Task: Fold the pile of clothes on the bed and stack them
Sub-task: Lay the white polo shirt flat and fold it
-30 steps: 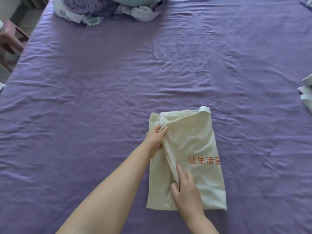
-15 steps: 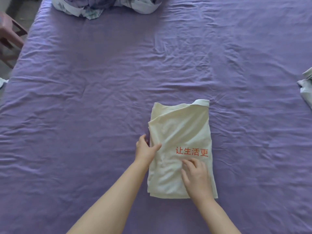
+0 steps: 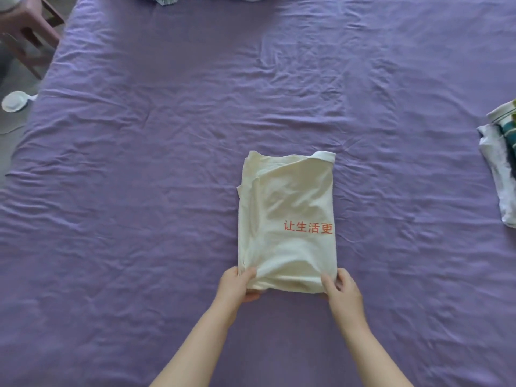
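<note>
Bed (image 3: 139, 219): purple sheet, wrinkled, fills most of view. Cream T-shirt (image 3: 287, 219) folded to narrow rectangle, lies flat approx centre of bed, collar at far end, red printed characters on R side. Folded garments (image 3: 499, 174) (white w/ dark + green parts) at R edge of bed, well apart from shirt. Wooden stool (image 3: 28, 32) off bed, far L. L hand (image 3: 237, 286) grips near L corner of shirt, thumb on top, fingers curled under hem. R hand (image 3: 342, 291) grips near R corner, same pinch. White round object (image 3: 14, 100) on floor, L; can't tell what.
</note>
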`<control>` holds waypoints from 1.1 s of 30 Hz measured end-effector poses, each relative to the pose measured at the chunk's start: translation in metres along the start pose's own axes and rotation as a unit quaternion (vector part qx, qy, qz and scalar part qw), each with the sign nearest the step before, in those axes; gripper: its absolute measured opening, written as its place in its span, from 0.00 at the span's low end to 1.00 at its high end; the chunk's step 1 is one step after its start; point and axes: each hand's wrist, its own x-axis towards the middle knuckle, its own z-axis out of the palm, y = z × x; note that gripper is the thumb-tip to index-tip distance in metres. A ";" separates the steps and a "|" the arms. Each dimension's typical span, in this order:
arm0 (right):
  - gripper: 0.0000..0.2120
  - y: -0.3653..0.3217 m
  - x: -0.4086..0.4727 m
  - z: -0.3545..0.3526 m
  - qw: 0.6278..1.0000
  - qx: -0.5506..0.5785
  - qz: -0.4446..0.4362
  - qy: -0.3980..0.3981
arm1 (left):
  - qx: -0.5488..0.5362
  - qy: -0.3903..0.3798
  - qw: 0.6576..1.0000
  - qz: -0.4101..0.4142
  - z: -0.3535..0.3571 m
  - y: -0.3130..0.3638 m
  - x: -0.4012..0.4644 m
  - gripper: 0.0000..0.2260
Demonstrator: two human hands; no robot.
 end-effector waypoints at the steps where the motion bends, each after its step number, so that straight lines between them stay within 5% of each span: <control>1: 0.08 0.003 -0.010 -0.006 0.999 0.041 0.013 -0.014 | -0.008 -0.012 1.000 -0.005 -0.002 -0.006 -0.010 0.07; 7: 0.05 0.019 -0.063 -0.056 0.986 0.164 0.012 -0.019 | -0.085 -0.017 0.996 -0.008 -0.001 -0.044 -0.085 0.12; 15: 0.10 0.011 -0.085 -0.092 0.964 0.262 0.038 -0.034 | -0.216 0.107 0.970 0.021 0.019 -0.055 -0.131 0.15; 21: 0.03 -0.046 -0.019 -0.073 0.921 0.379 0.068 -0.064 | -0.299 0.034 0.953 0.040 0.028 0.020 -0.074 0.13; 26: 0.07 -0.081 0.036 -0.046 0.873 0.469 0.125 -0.043 | -0.334 -0.006 0.942 0.016 0.037 0.063 -0.019 0.12; 28: 0.13 -0.080 0.050 -0.033 0.899 0.424 0.108 -0.025 | -0.290 -0.016 0.956 0.048 0.042 0.067 -0.004 0.17; 31: 0.22 -0.063 0.048 -0.016 0.989 0.112 -0.085 0.044 | -0.028 0.006 0.984 0.177 0.049 0.054 0.010 0.26; 33: 0.25 -0.042 0.037 -0.001 0.950 -0.148 -0.275 0.030 | 0.247 0.042 0.909 0.333 0.052 0.029 0.016 0.26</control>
